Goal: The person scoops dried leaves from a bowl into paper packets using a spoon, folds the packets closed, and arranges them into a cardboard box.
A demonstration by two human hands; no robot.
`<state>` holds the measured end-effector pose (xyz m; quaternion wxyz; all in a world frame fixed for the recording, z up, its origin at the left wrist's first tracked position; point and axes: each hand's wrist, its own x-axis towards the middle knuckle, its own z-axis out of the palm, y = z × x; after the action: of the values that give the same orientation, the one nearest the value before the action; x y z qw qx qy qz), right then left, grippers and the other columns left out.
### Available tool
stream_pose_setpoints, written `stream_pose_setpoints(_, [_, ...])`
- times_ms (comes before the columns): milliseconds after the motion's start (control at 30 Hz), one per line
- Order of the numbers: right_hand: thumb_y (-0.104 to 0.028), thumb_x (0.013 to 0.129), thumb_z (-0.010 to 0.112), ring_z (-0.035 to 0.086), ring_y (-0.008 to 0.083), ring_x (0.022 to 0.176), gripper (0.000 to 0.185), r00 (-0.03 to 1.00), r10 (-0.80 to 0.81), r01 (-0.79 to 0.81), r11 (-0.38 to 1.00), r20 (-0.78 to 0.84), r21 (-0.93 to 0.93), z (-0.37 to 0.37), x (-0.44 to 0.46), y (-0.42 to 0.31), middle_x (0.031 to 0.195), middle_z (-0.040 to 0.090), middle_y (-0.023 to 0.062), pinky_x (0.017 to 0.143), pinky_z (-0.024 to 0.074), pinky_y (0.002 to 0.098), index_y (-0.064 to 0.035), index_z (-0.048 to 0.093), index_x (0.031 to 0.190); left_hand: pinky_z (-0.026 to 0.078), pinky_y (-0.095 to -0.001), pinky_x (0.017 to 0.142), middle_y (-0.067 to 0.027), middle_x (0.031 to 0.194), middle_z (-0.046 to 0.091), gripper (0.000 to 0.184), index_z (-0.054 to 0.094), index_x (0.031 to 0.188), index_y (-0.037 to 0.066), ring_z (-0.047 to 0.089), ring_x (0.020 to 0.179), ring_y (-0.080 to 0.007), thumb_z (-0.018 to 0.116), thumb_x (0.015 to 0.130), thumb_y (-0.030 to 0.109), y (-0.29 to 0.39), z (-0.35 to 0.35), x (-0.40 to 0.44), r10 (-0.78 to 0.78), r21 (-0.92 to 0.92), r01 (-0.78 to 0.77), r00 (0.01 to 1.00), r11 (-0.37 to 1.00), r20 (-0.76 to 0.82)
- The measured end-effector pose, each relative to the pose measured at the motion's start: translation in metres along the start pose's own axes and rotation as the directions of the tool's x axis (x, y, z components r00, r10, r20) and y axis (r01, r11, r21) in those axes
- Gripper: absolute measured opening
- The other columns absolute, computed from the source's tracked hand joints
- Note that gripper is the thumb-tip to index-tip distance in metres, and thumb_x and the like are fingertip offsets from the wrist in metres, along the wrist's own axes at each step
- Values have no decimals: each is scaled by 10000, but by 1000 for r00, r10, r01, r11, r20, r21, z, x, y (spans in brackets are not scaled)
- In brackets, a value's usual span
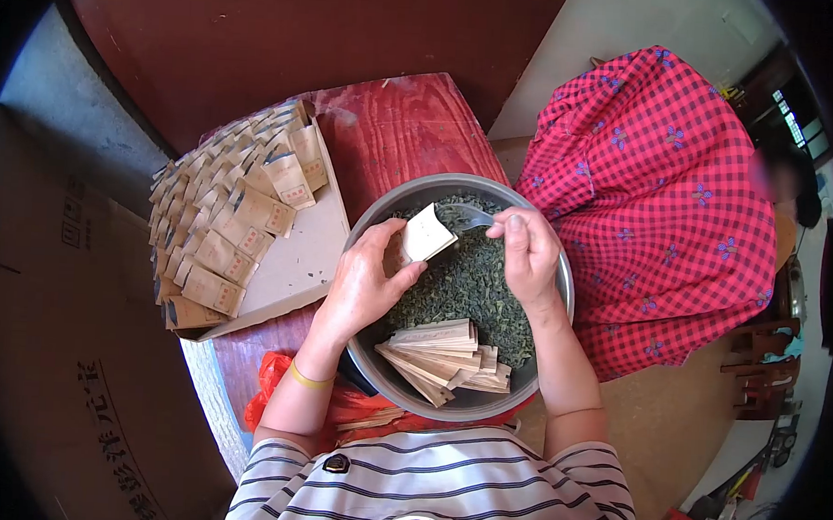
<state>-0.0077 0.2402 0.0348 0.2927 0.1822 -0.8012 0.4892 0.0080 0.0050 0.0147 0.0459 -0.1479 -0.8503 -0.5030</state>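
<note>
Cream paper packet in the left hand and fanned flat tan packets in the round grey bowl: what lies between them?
Loose dark green leaf pieces lie there, as the head view shows.

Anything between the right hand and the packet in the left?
Only the metal utensil that the right hand itself holds; its head is near the upper right edge of the packet. No other obstacle visible; the leaves lie below in the bowl.
</note>
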Motion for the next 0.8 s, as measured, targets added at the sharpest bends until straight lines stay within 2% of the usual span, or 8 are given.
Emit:
stream_pose_setpoints(67, [-120,935,632,655,256,717,73,971,-207,226,956,118,-186,-2,1,-5,777,673,39,674,486,376,-53,655,953,507,-399,938,-220,1163,657,579,558,1273,-42,649,1096,-333,812,793,159,1,0,0,7,15,-7,1000,1000,2])
stream_pose_setpoints(100, [-120,935,632,655,256,717,73,972,-205,224,957,118,-184,-1,3,-9,777,673,39,674,486,376,-53,655,953,507,-399,938,-220,1163,657,579,558,1273,-42,649,1096,-333,812,793,159,1,-1,0,4,17,-4,1000,1000,3])
stream_pose_setpoints(167, [-116,901,672,663,238,751,74,889,-418,457,838,187,-299,-1,5,-16,817,683,31,691,484,366,-79,648,961,506,-399,940,-222,1165,656,580,558,1272,-46,647,1097,-334,812,793,161,3,-1,0,-14,-1,14,1000,1000,15])
stream_pose_setpoints(367, [-91,887,681,661,252,763,105,876,-463,482,817,136,-317,-6,7,-12,829,677,43,709,490,374,-85,639,983,505,-397,938,-216,1158,660,580,560,1269,-49,648,1089,-328,813,791,162,2,-1,0,-17,-26,17,1000,1000,2])
stream_pose_setpoints(500, [-114,918,657,655,280,748,57,971,-233,239,899,61,-367,-7,5,-4,817,683,70,718,485,389,-69,638,948,505,-395,936,-212,1149,663,572,563,1265,-49,648,1088,-326,810,793,161,2,-1,0,-12,-33,12,1000,999,-2])
stream_pose_setpoints(633, [-180,945,623,664,298,738,128,971,-162,228,842,173,-490,5,1,10,761,684,111,780,471,435,-67,639,889,505,-390,936,-208,1150,666,569,566,1267,-45,649,1089,-309,810,793,156,1,-1,1,-6,-30,6,1000,1000,-19])
stream_pose_setpoints(700, [-174,951,598,673,321,736,131,924,33,197,813,381,-548,10,-6,11,731,683,142,806,475,445,-70,646,887,505,-387,935,-206,1150,667,570,567,1269,-42,651,1087,-303,811,792,153,1,0,0,-12,-26,12,1000,1000,-27])
stream_pose_setpoints(800, [-197,968,553,695,352,755,174,862,198,15,910,466,-415,23,-16,18,764,710,152,823,500,451,-67,659,921,505,-382,935,-199,1145,671,572,567,1273,-37,652,1079,-293,813,791,147,0,1,0,-1,-35,0,999,999,-40])
